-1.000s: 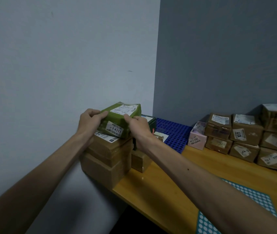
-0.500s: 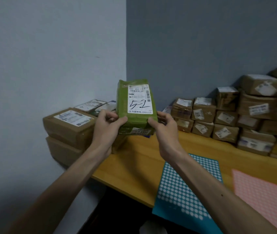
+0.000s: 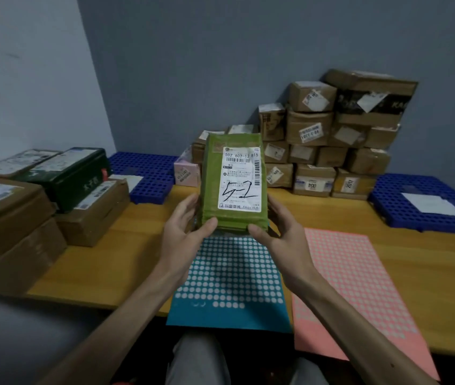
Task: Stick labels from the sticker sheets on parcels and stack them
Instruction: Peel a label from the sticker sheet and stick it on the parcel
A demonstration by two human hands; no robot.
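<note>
Green parcel [image 3: 212, 187] is held upright above the counter [image 3: 104, 268], long axis straight up, label side facing the camera. Both hands clamp its bottom end: left hand [image 3: 184, 234] on the left edge, right hand [image 3: 282, 232] on the right, thumbs pressed across the front. It's a flat rectangular pack in crinkly green plastic wrap, with a white paper shipping label [image 3: 240, 179] that has "5-2" scrawled on it in black marker. Right under the hands lies a teal sticker sheet [image 3: 232, 279] of white dots, and a pink sticker sheet [image 3: 354, 287] lies just right of the right hand. Taped brown cardboard boxes [image 3: 312, 132] are piled beyond the hands.
</note>
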